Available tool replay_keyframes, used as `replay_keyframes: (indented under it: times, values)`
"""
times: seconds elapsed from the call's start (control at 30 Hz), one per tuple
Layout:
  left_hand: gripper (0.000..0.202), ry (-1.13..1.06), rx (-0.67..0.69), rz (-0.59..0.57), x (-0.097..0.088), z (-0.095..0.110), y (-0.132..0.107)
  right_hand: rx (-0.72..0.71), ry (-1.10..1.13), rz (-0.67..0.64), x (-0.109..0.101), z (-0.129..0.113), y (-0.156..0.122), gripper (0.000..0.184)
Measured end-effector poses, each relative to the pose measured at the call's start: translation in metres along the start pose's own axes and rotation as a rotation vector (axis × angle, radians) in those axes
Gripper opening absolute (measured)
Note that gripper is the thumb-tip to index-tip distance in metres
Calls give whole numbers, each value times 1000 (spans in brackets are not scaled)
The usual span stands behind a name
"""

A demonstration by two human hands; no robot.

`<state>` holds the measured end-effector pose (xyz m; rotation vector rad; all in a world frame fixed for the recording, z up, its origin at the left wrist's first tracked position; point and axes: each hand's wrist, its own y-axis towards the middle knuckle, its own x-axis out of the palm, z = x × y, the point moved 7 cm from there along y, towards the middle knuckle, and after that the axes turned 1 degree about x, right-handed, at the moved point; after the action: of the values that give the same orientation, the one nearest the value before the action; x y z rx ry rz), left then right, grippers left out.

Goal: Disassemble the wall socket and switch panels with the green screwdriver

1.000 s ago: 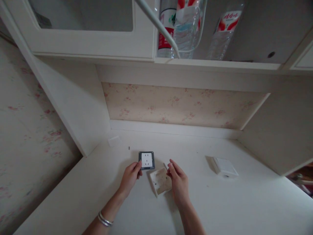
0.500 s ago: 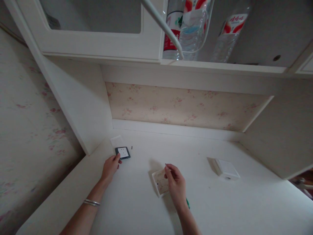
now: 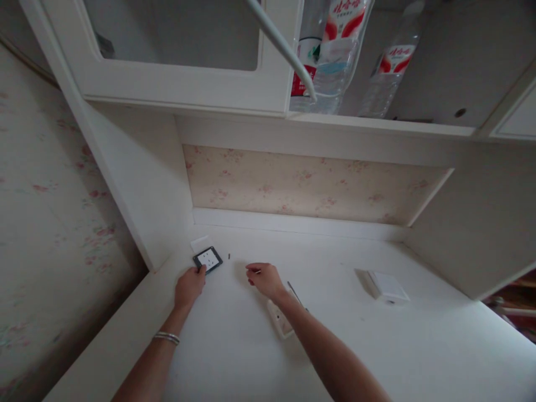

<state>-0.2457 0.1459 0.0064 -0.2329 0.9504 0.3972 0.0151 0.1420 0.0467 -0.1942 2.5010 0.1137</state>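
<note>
Socket plate (image 3: 209, 258) pinched in my left hand (image 3: 190, 287), beyond and left of the back box (image 3: 278, 322).
Its far edge sits close by a thin white piece (image 3: 201, 244); open worktop (image 3: 221, 346) spreads left of the back box, and more runs right of it towards a closed white case (image 3: 387, 286). The plate has a dark rim around a white, slotted face. My right hand (image 3: 266, 278), just beyond the back box, curls closed on a pale sliver (image 3: 257, 272) too small to identify.
</note>
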Motion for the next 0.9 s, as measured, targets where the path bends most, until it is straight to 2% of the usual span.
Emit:
replay_keyframes:
  times: [0.2, 0.37, 0.6, 0.77, 0.9]
  values:
    - [49, 123, 83, 14, 2, 7, 13, 16, -213, -32, 30, 2, 53, 26]
    - [47, 200, 127, 40, 1, 17, 38, -45, -360, -55, 43, -1, 66, 25]
    - [47, 222, 139, -17, 12, 33, 86, -139, -483, -108, 67, -13, 92, 28]
    - [48, 214, 124, -6, 18, 45, 107, -145, -519, -86, 73, -31, 121, 29]
    - [50, 188, 151, -18, 19, 47, 110, -172, -502, -111, 64, -38, 124, 29]
